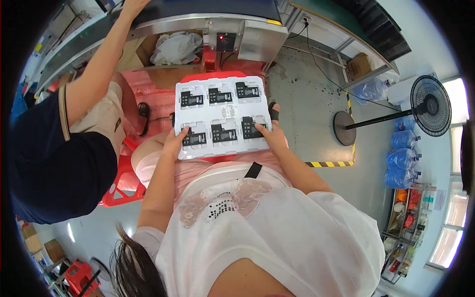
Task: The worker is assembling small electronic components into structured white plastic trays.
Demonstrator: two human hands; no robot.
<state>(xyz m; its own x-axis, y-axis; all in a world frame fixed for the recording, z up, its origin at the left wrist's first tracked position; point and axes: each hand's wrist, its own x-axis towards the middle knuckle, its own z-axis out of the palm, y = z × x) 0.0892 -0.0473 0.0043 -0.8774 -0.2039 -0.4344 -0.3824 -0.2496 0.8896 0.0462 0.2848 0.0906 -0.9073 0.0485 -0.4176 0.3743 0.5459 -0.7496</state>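
A white plastic tray (pixel 208 113) rests over my lap, held level between both hands. In its moulded pockets lie two rows of flat black L-shaped pieces that look like phone batteries (pixel 223 132), three to a row, with a small printed label (pixel 228 112) between the rows. My left hand (pixel 173 143) grips the near left corner, its thumb on top beside a battery and the fingers hidden underneath. At the near right edge my right hand (pixel 273 136) clasps the tray, with the thumb reaching over the rim onto the nearest battery (pixel 249 128).
A co-worker in a dark shirt (pixel 64 158) sits close on my left, one arm stretched to the conveyor bench (pixel 198 22) ahead. Under that bench is a box with plastic bags (pixel 176 48). A standing fan (pixel 429 105), a trailing cable and blue water bottles (pixel 402 158) are on the right.
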